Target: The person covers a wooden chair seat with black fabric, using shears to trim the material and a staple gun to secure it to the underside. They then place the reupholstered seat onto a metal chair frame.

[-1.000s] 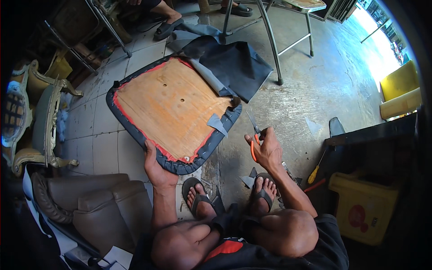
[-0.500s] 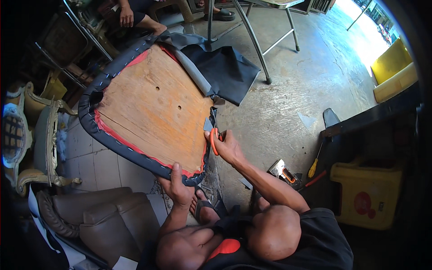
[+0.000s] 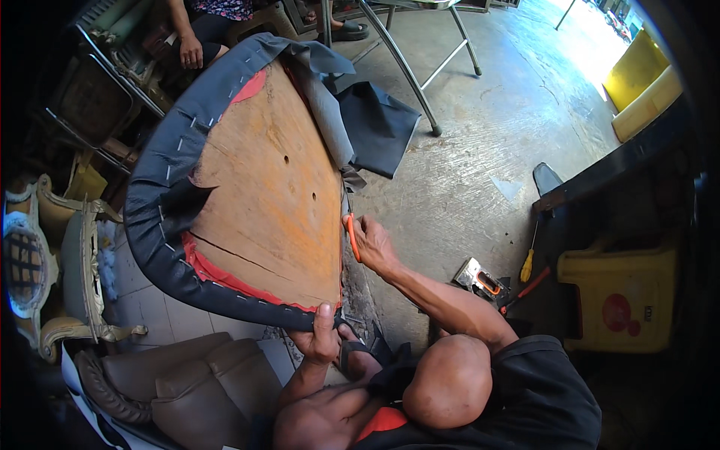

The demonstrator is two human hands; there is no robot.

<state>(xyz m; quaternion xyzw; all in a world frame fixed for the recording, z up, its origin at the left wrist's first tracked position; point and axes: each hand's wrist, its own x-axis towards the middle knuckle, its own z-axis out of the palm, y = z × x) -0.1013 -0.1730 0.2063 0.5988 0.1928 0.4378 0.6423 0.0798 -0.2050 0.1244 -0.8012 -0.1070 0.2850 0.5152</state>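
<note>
A wooden seat panel (image 3: 262,195) is held up tilted before me, its bare underside toward me. Dark vinyl (image 3: 172,165) wraps its rim, fixed with several staples, and red cloth (image 3: 225,274) shows beneath the vinyl's edge. My left hand (image 3: 319,341) grips the near corner, thumb on top. In my right hand (image 3: 373,244) are scissors with orange handles (image 3: 352,238), at the panel's right edge; their blades are mostly hidden there. Farther along this edge a loose flap of vinyl (image 3: 379,127) hangs off the panel.
On the floor to the right lie a staple gun (image 3: 477,277), a yellow-handled screwdriver (image 3: 527,264) and a red-handled tool (image 3: 529,289). A yellow plastic stool (image 3: 619,300) stands beyond them. Brown cushions (image 3: 202,382) sit at left. Another person's hand (image 3: 191,52) shows behind the panel.
The panel has tipped more steeply, showing more of its vinyl-wrapped far-left rim. My left hand has shifted slightly right and down with the corner. The scissors remain in my right hand.
</note>
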